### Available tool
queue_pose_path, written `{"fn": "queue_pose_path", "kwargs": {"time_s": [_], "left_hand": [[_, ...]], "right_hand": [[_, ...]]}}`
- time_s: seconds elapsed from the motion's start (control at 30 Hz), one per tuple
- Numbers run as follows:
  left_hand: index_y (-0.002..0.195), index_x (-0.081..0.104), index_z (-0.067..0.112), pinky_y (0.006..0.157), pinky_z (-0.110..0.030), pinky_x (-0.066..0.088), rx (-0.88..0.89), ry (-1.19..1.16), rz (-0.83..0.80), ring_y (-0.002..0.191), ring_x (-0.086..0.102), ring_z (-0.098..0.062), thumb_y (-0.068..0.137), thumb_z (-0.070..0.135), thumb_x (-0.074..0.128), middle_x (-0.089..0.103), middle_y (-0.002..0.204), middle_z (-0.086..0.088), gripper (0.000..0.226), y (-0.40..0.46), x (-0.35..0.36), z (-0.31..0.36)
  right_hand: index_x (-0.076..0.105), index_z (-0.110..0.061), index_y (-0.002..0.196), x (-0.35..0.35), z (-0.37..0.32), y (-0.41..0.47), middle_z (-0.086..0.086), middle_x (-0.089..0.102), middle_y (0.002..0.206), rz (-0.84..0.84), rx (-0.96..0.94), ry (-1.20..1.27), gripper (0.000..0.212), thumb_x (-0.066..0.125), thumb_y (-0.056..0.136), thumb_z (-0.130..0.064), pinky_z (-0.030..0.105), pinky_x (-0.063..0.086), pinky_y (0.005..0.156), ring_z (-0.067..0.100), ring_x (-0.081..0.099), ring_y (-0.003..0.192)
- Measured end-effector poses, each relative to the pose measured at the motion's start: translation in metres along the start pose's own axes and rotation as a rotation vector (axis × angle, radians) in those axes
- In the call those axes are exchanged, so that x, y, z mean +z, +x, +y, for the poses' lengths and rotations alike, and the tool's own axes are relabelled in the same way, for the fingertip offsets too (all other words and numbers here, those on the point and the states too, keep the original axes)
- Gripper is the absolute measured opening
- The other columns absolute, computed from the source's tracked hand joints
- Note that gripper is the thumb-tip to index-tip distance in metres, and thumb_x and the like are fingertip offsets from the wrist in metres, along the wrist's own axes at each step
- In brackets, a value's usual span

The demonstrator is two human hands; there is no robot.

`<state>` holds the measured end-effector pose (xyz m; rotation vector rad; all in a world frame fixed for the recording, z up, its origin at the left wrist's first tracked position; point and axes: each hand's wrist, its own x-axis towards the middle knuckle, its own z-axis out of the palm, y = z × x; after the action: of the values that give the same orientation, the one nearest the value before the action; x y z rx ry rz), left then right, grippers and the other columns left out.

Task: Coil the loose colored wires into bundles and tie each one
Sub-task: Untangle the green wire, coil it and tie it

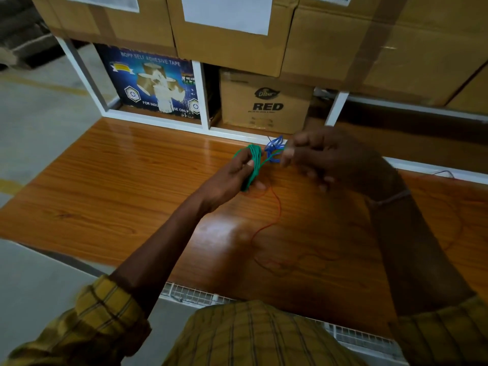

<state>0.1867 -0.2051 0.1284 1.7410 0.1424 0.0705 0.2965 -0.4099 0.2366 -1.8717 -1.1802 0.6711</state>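
Glossy wooden worktop (111,186) lies under both arms, and on it, nearer to the person than the fingers, a thin red wire (266,228) runs loosely in curves. Its upper end goes up toward the left hand (232,175). The fingers of this hand are curled around a green wire coil (254,165), which stands upright in the grip, above the worktop. Just to the right of these fingers, a small bunch of blue wire (274,150) hangs between the two hands; a strand joins it to the green coil. The right hand (330,159) is blurred, its fingers bent and pinching the blue wire at the fingertips. Behind the fingers, a white shelf frame (203,99) holds a blue tape carton (150,83) and a brown box printed RED (266,101), with big cardboard boxes (232,27) stacked above.
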Motion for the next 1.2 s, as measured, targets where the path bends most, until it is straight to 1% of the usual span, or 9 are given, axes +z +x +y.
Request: {"fn": "queue_pose_path", "kwargs": {"time_s": [0.07, 0.23, 0.4, 0.6, 0.77, 0.87, 1.03, 1.13, 1.2], "left_hand": [[0.155, 0.036, 0.014, 0.069, -0.027, 0.051, -0.009, 0.059, -0.070, 0.104, 0.076, -0.033, 0.116, 0.022, 0.032, 0.057, 0.135, -0.017, 0.040, -0.005, 0.000, -0.001], [0.153, 0.041, 0.024, 0.074, -0.033, 0.050, -0.029, 0.057, -0.200, 0.105, 0.075, -0.034, 0.116, 0.024, 0.033, 0.057, 0.138, -0.020, 0.038, -0.017, -0.006, -0.002], [0.154, 0.040, 0.019, 0.077, -0.035, 0.048, -0.012, -0.055, -0.266, 0.105, 0.074, -0.031, 0.116, 0.022, 0.032, 0.048, 0.149, -0.023, 0.039, -0.023, -0.017, 0.007], [0.158, 0.038, 0.013, 0.072, -0.029, 0.049, 0.062, -0.433, -0.275, 0.102, 0.069, -0.031, 0.114, 0.021, 0.034, 0.048, 0.155, -0.021, 0.045, -0.017, -0.033, 0.020], [0.162, 0.031, 0.012, 0.076, -0.027, 0.053, 0.175, -0.753, -0.182, 0.111, 0.069, -0.030, 0.114, 0.019, 0.029, 0.044, 0.152, -0.022, 0.048, 0.000, -0.049, 0.031], [0.161, 0.032, 0.014, 0.077, -0.026, 0.054, 0.214, -0.813, -0.091, 0.114, 0.071, -0.030, 0.115, 0.019, 0.027, 0.042, 0.145, -0.019, 0.046, 0.012, -0.055, 0.033], [0.159, 0.033, 0.015, 0.074, -0.026, 0.056, 0.238, -0.613, 0.164, 0.120, 0.068, -0.031, 0.116, 0.019, 0.029, 0.040, 0.152, -0.010, 0.044, 0.029, -0.061, 0.024], [0.158, 0.034, 0.022, 0.081, -0.030, 0.056, 0.226, -0.271, 0.248, 0.123, 0.069, -0.028, 0.116, 0.024, 0.030, 0.059, 0.141, 0.011, 0.042, 0.030, -0.066, 0.012], [0.157, 0.035, 0.026, 0.082, -0.034, 0.055, 0.208, -0.057, 0.283, 0.119, 0.070, -0.026, 0.116, 0.030, 0.032, 0.060, 0.139, 0.002, 0.041, 0.029, -0.070, 0.002]], "right_hand": [[0.072, -0.008, 0.096, -0.011, 0.009, 0.012, 0.002, 0.049, 0.056, 0.119, -0.012, 0.036, 0.022, 0.057, 0.105, -0.021, 0.023, 0.034, 0.038, 0.020, 0.039, 0.041], [0.073, 0.000, 0.101, -0.010, 0.044, 0.050, -0.025, 0.058, 0.057, 0.309, -0.060, -0.066, 0.023, 0.058, 0.104, -0.017, 0.007, 0.036, 0.053, -0.005, 0.051, 0.052], [0.075, -0.005, 0.092, 0.008, 0.085, 0.077, -0.023, 0.068, 0.067, 0.421, -0.055, -0.095, 0.021, 0.068, 0.098, -0.024, 0.007, 0.041, 0.063, -0.010, 0.060, 0.065], [0.076, -0.012, 0.098, 0.051, 0.111, 0.081, 0.017, 0.074, 0.094, 0.390, 0.054, 0.007, 0.026, 0.063, 0.100, -0.036, 0.042, 0.054, 0.075, 0.027, 0.069, 0.084], [0.075, -0.012, 0.096, 0.103, 0.095, 0.073, -0.008, 0.059, 0.065, 0.360, 0.049, 0.080, 0.023, 0.057, 0.105, -0.024, 0.020, 0.042, 0.058, 0.003, 0.052, 0.060], [0.073, -0.011, 0.096, 0.128, 0.080, 0.072, -0.011, 0.050, 0.054, 0.320, 0.044, 0.078, 0.024, 0.054, 0.106, -0.021, 0.024, 0.041, 0.054, 0.002, 0.048, 0.053], [0.059, -0.045, 0.080, 0.145, 0.056, 0.068, -0.007, 0.049, 0.059, 0.178, -0.052, -0.181, 0.029, 0.052, 0.104, -0.031, 0.042, 0.047, 0.061, 0.013, 0.053, 0.057], [0.046, -0.037, 0.068, 0.137, 0.039, 0.063, -0.007, 0.046, 0.057, 0.143, -0.096, -0.349, 0.033, 0.054, 0.100, -0.032, 0.047, 0.046, 0.058, 0.017, 0.052, 0.056], [0.055, -0.023, 0.071, 0.126, 0.027, 0.060, -0.006, 0.049, 0.058, 0.142, -0.104, -0.420, 0.029, 0.057, 0.099, -0.030, 0.043, 0.045, 0.058, 0.017, 0.053, 0.058]]}}
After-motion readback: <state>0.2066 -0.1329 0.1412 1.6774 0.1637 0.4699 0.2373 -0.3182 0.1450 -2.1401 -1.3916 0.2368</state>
